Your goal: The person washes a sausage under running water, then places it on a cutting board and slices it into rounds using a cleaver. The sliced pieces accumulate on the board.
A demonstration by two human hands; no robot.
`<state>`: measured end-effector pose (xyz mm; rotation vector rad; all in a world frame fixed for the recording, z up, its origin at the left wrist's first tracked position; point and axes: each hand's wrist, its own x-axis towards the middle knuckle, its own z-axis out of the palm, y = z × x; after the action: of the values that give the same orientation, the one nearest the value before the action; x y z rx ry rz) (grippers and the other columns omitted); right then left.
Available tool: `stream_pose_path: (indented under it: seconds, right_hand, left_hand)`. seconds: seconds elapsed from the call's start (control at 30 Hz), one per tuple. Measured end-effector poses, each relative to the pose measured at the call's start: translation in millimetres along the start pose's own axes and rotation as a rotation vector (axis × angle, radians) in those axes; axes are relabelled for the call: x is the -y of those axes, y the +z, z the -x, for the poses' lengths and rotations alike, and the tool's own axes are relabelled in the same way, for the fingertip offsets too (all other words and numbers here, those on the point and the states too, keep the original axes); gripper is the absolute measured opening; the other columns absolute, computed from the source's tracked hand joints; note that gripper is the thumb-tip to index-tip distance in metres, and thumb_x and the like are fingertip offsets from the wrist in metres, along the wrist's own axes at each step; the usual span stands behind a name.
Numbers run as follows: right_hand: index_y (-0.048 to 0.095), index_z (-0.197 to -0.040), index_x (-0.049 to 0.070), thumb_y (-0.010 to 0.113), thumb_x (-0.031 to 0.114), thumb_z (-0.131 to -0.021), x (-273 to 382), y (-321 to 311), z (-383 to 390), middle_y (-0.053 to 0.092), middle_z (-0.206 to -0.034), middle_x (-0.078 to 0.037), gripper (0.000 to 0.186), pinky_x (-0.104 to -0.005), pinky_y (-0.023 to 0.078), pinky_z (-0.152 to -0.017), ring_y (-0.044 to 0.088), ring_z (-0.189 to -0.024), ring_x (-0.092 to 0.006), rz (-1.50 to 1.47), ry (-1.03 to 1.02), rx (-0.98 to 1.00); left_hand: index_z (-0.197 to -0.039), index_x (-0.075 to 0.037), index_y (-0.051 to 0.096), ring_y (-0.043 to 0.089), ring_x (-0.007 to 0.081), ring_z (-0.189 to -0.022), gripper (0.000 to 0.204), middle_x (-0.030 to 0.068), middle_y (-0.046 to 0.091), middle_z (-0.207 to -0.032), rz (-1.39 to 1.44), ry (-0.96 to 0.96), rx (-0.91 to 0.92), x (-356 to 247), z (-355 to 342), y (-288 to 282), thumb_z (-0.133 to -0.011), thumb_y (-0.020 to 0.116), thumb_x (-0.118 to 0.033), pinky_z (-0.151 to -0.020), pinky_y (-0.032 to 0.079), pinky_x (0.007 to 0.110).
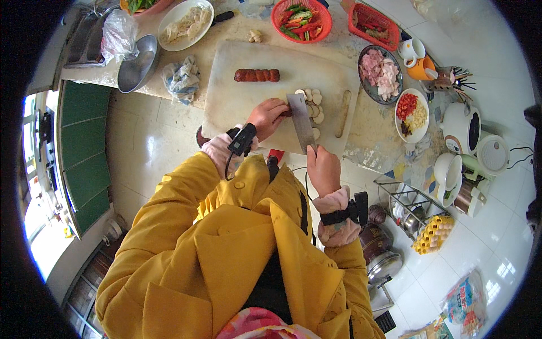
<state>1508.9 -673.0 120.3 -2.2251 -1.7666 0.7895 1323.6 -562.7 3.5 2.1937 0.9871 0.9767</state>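
On a white cutting board (226, 101), my right hand (323, 169) grips the handle of a cleaver (301, 121), whose broad blade points away from me. Just left of the blade, my left hand (267, 120) has curled fingers on a short dark reddish piece of food (287, 113), mostly hidden by the fingers. Pale round slices (316, 105) lie along the blade's right side. A whole reddish-brown, segmented sausage (257, 75) rests farther up the board.
Around the board are a red basket of peppers (300, 20), plated sliced meat (379, 75), a plate of chopped seasonings (412, 116), a crumpled cloth (181, 79), a metal bowl (137, 64) and a noodle-like plate of food (185, 27). Mugs (420, 69) and appliances (461, 127) line the right.
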Motion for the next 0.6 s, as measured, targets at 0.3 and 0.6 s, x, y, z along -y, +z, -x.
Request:
stream_pose_path:
  seconds: [0.3,0.6]
  right_hand:
    - [0.062,-0.076,-0.001,0.054,0.029,-0.095,7,18,-18,0.061,-0.065,-0.026,0.037,-0.0535,0.048,-0.06,0.062,-0.065,-0.0458,0.027,0.0,-0.013]
    - [0.064,-0.075,-0.003,0.053,0.033,-0.096,15,61,-53,0.061,-0.071,-0.029,0.043,-0.0544,0.047,-0.062,0.062,-0.069,-0.0472,-0.029,0.057,-0.157]
  left_hand:
    - [-0.102,0.0,0.064,0.061,0.0385,-0.1,0.032,0.0183,0.065,-0.105,0.025,0.015,-0.001,2,-3,-1,-0.071,0.073,-0.001,-0.088,0.052,0.044]
    - [-0.104,-0.001,0.066,0.061,0.038,-0.103,0.034,0.0187,0.063,-0.108,0.022,0.032,0.016,5,3,1,-0.071,0.072,-0.001,-0.09,0.052,0.044]
